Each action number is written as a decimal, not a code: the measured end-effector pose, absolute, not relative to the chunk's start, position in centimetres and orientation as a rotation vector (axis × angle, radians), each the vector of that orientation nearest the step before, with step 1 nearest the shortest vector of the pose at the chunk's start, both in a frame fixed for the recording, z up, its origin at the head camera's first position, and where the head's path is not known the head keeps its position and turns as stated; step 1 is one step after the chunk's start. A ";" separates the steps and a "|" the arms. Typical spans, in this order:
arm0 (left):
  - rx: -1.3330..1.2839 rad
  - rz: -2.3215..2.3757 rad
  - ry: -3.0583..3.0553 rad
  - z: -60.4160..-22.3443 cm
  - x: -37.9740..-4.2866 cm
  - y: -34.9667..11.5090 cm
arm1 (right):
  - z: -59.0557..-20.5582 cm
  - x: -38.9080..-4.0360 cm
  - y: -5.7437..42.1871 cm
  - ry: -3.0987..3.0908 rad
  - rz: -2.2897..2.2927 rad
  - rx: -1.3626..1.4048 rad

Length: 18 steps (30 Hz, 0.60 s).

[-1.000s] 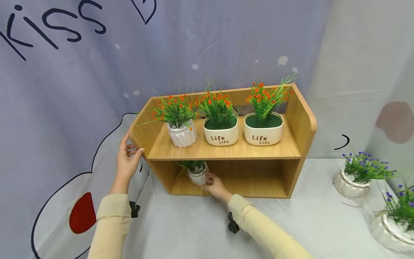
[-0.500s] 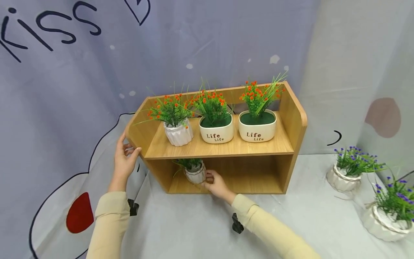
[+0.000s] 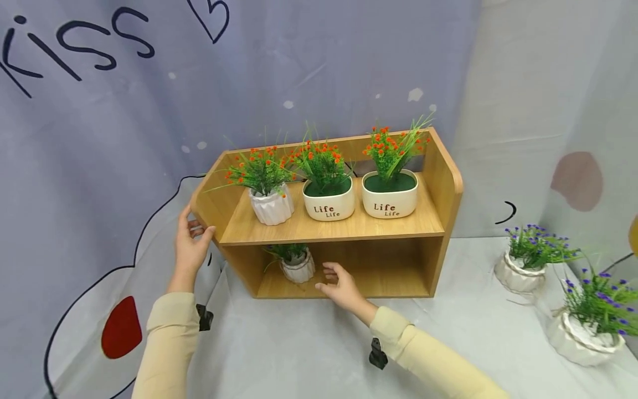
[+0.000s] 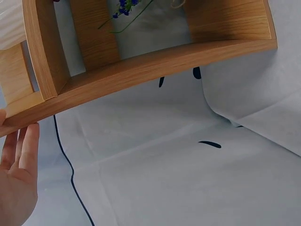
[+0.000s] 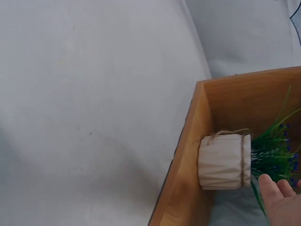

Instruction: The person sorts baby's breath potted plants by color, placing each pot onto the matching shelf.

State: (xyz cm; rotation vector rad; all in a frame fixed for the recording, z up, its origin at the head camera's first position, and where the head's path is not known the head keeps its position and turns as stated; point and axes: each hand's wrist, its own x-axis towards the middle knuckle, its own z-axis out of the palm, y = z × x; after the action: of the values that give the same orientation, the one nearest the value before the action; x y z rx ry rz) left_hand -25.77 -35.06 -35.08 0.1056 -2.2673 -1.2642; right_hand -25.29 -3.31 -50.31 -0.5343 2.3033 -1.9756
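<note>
A small wooden shelf [image 3: 334,241] has an upper board and a lower compartment. My left hand [image 3: 191,249] grips the edge of its left side panel, thumb in front and fingers behind; the left wrist view shows those fingers [image 4: 29,148] at the panel's edge. Inside the lower compartment, towards the left, a white pot tied with twine [image 3: 299,268] stands upright, holding a plant with green leaves and blue flowers [image 5: 275,155]. My right hand [image 3: 344,288] is just right of this pot, apart from it, fingers loosely spread and holding nothing.
On the upper board stand a white fluted pot [image 3: 272,207] and two oval "Life" pots [image 3: 329,208], all with orange-flowered plants. Two more white pots with purple flowers, one further back [image 3: 518,277] and one nearer [image 3: 583,339], are on the cloth-covered surface at right. A curtain hangs behind.
My right hand has let go of the twine-tied pot and drawn back to the right. The pot stays in the lower compartment. My left hand keeps its grip on the shelf.
</note>
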 end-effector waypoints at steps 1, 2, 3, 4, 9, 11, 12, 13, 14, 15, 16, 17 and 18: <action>0.119 -1.266 -2.277 -35.0 -25.8 -35.0 | -50.2 -25.0 -3.1 2.306 -1.981 -0.535; 0.128 -1.269 -2.283 -34.9 -25.7 -34.9 | -50.1 -24.8 -2.9 2.305 -1.992 -0.536; 0.135 -1.278 -2.286 -34.8 -25.6 -34.8 | -50.0 -24.6 -2.7 2.301 -2.005 -0.535; 0.137 -1.287 -2.286 -34.5 -25.5 -34.6 | -49.8 -24.4 -2.5 2.295 -2.019 -0.533; 0.107 -1.305 -2.261 -33.0 -24.4 -33.3 | -49.3 -23.5 -1.3 2.321 -2.035 -0.516; 0.098 -1.295 -2.254 -32.8 -24.2 -33.1 | -49.1 -23.1 -0.7 2.334 -2.026 -0.517; 0.098 -1.292 -2.254 -32.8 -24.2 -33.1 | -49.1 -22.9 -0.5 2.335 -2.023 -0.521; 0.104 -1.287 -2.255 -33.0 -24.3 -33.2 | -49.0 -22.6 -0.2 2.333 -2.020 -0.528; 0.103 -1.280 -2.255 -33.2 -24.4 -33.4 | -49.0 -22.4 0.0 2.337 -2.012 -0.535; 0.103 -1.272 -2.259 -33.4 -24.6 -33.7 | -49.0 -22.2 0.3 2.345 -2.002 -0.541; 0.100 -1.252 -2.268 -33.7 -24.9 -34.0 | -48.9 -22.0 0.5 2.354 -1.991 -0.548; 0.095 -1.238 -2.273 -34.0 -25.1 -34.2 | -48.8 -21.8 0.8 2.363 -1.982 -0.552; 0.089 -1.221 -2.277 -34.2 -25.3 -34.4 | -48.7 -21.6 1.0 2.369 -1.970 -0.560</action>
State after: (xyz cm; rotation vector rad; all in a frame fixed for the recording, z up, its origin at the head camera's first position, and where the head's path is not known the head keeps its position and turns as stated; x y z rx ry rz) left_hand -25.32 -34.43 -34.18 0.0891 -2.2774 -1.2214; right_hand -21.63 1.00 -48.71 -0.5595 2.3687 -1.9705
